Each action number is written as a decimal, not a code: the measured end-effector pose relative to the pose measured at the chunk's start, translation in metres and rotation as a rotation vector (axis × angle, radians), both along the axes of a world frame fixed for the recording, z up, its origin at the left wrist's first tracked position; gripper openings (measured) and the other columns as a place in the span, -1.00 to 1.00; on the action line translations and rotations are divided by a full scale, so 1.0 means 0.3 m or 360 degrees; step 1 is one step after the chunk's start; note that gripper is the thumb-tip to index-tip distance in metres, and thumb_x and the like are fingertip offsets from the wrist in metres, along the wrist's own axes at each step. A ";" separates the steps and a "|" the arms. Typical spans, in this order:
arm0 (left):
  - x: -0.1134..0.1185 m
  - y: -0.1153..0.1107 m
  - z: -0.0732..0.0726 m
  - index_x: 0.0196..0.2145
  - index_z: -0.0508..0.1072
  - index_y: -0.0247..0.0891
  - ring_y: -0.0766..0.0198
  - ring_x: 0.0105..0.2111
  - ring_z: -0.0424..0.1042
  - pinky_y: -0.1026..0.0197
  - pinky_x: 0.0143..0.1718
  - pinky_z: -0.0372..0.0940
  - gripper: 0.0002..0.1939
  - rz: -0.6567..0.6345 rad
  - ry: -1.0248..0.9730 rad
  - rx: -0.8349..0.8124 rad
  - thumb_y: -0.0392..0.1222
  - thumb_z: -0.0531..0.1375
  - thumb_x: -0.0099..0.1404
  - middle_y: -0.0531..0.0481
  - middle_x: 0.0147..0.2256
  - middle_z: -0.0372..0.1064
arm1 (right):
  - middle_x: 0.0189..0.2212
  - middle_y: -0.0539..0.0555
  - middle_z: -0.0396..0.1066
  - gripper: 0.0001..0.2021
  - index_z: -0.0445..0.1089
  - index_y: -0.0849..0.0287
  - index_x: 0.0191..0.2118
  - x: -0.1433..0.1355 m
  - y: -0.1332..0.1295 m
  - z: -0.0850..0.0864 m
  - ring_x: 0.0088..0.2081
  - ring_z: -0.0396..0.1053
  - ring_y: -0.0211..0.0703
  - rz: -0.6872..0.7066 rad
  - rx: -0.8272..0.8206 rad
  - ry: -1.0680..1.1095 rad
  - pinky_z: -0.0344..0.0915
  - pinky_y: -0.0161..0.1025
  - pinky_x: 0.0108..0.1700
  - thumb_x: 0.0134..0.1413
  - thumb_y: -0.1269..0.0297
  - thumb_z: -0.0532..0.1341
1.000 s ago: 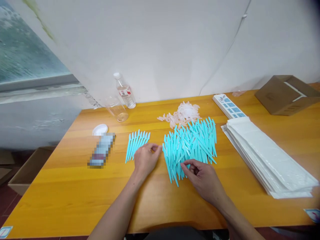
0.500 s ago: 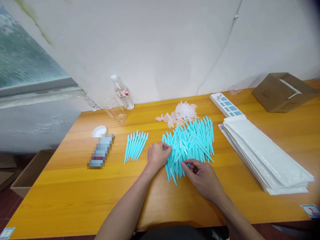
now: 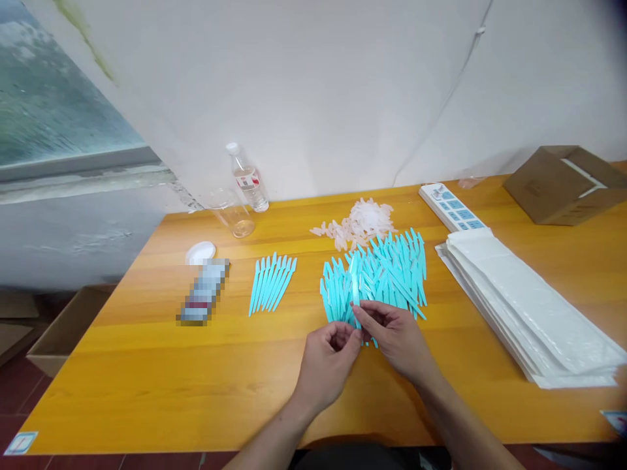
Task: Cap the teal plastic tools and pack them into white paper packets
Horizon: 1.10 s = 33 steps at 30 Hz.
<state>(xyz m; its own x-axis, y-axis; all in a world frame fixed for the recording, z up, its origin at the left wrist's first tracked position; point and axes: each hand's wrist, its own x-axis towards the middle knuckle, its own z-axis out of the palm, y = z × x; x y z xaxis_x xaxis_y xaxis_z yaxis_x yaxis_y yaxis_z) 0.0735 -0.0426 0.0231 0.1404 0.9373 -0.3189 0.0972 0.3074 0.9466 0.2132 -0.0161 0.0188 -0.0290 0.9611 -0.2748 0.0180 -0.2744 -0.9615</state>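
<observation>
My right hand is closed in a pinch on a slim turquoise knife-shaped plastic piece, held upright with its pale, shiny upper end pointing away from me. At the lower end of that piece my left hand pinches too, its fingertips meeting those of the right; the exact contact is partly hidden. Just behind both hands spreads a loose pile of the same turquoise pieces. To the left, several more turquoise pieces lie side by side in a neat row. Small translucent whitish pieces are heaped behind the pile.
A stack of white plastic sleeves and a power strip lie right, near a cardboard box. At left are a blurred-out flat object, a white lid, a clear jar and a water bottle.
My left hand has come from the pile's left edge toward me and right, meeting the right hand. A turquoise piece now stands upright between them. The view has shifted slightly.
</observation>
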 end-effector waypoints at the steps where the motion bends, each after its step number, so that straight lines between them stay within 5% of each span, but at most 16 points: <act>1: -0.007 -0.003 -0.004 -0.43 0.51 -0.29 0.38 -0.55 0.22 0.31 -0.53 0.12 -0.64 -0.0032 0.0020 0.0009 0.10 0.23 0.23 0.02 -0.52 0.38 | -0.45 0.03 0.44 -0.54 0.49 0.25 -0.27 -0.001 0.006 0.003 -0.45 0.33 -0.24 0.0014 -0.0022 0.0039 0.32 -0.28 -0.39 -0.05 -0.12 0.35; 5: -0.098 0.101 -0.009 -0.41 0.55 -0.28 0.34 -0.54 0.30 0.30 -0.51 0.17 -0.66 -0.0320 0.0238 0.0189 0.07 0.22 0.25 0.01 -0.52 0.43 | -0.37 0.10 0.48 -0.45 0.43 0.24 -0.16 0.036 0.035 0.010 -0.36 0.45 -0.14 0.0091 -0.0156 0.0154 0.43 -0.19 -0.30 -0.08 -0.15 0.36; 8: -0.191 0.314 -0.010 -0.23 0.59 -0.24 0.24 -0.34 0.47 0.25 -0.30 0.33 -0.70 -0.0271 0.0701 0.0592 0.01 0.17 0.32 -0.05 -0.31 0.56 | -0.45 0.01 0.40 -0.50 0.39 0.23 -0.14 0.095 0.057 0.017 -0.48 0.37 -0.26 0.0238 -0.0174 0.0084 0.34 -0.30 -0.45 0.03 -0.14 0.29; 10: -0.230 0.481 -0.017 -0.07 0.57 -0.20 0.21 -0.23 0.49 0.20 -0.16 0.34 -0.68 -0.0214 0.1340 0.0892 -0.07 0.09 0.39 -0.08 -0.14 0.55 | -0.56 -0.09 0.27 -0.54 0.39 0.23 -0.15 0.130 0.069 0.025 -0.58 0.21 -0.35 0.0337 -0.0157 -0.0046 0.14 -0.38 -0.57 0.10 -0.12 0.24; 15: -0.233 0.757 -0.064 0.04 0.52 -0.16 0.05 0.04 0.38 0.08 0.05 0.24 -0.66 -0.0351 0.1624 0.0994 -0.22 0.11 0.35 -0.11 0.11 0.39 | -0.64 -0.14 0.11 -0.54 0.48 0.27 -0.18 0.160 0.092 0.059 -0.62 0.01 -0.37 0.0423 -0.0084 -0.0409 -0.05 -0.37 -0.61 0.14 -0.10 0.18; 20: -0.231 0.805 -0.106 -0.08 0.57 -0.19 0.03 0.00 0.38 0.07 0.00 0.25 -0.71 -0.0487 0.1747 0.1031 -0.14 0.09 0.38 -0.15 -0.01 0.44 | -0.52 -0.04 0.37 -0.60 0.56 0.19 -0.13 0.164 0.115 0.068 -0.52 0.18 -0.27 0.0472 0.0105 -0.0613 0.18 -0.30 -0.46 0.19 -0.02 0.16; 24: -0.243 0.826 -0.108 0.04 0.50 -0.20 0.05 0.04 0.34 0.10 0.05 0.22 -0.65 -0.0557 0.1777 0.1098 -0.11 0.12 0.36 -0.15 0.07 0.37 | -0.38 0.00 0.48 -0.63 0.59 0.14 -0.17 0.172 0.127 0.060 -0.36 0.34 -0.14 0.0503 0.0184 -0.0706 0.30 -0.23 -0.28 0.20 0.00 0.15; 28: -0.241 0.853 -0.096 -0.09 0.56 -0.19 0.10 -0.03 0.39 0.14 0.00 0.23 -0.72 -0.0692 0.1790 0.1119 -0.09 0.13 0.35 -0.13 -0.05 0.44 | -0.41 0.00 0.47 -0.62 0.57 0.15 -0.12 0.176 0.124 0.066 -0.40 0.33 -0.15 0.0498 0.0167 -0.0754 0.29 -0.24 -0.33 0.21 0.00 0.15; 33: -0.225 0.853 -0.089 -0.24 0.56 -0.26 0.11 -0.18 0.44 0.17 -0.14 0.25 -0.70 -0.0765 0.1810 0.1096 -0.04 0.10 0.37 -0.16 -0.21 0.48 | -0.57 -0.03 0.37 -0.60 0.58 0.17 -0.33 0.186 0.132 0.085 -0.51 0.24 -0.23 0.0551 0.0195 -0.0723 0.18 -0.31 -0.47 0.16 -0.05 0.17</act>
<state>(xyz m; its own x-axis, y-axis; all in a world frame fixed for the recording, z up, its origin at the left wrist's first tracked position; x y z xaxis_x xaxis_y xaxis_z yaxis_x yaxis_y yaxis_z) 0.0059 0.2132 -0.0038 0.4660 0.8845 0.0225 0.8594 -0.4585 0.2265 0.2690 0.0237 0.0445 -0.2522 0.9421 -0.2208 0.5045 -0.0667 -0.8608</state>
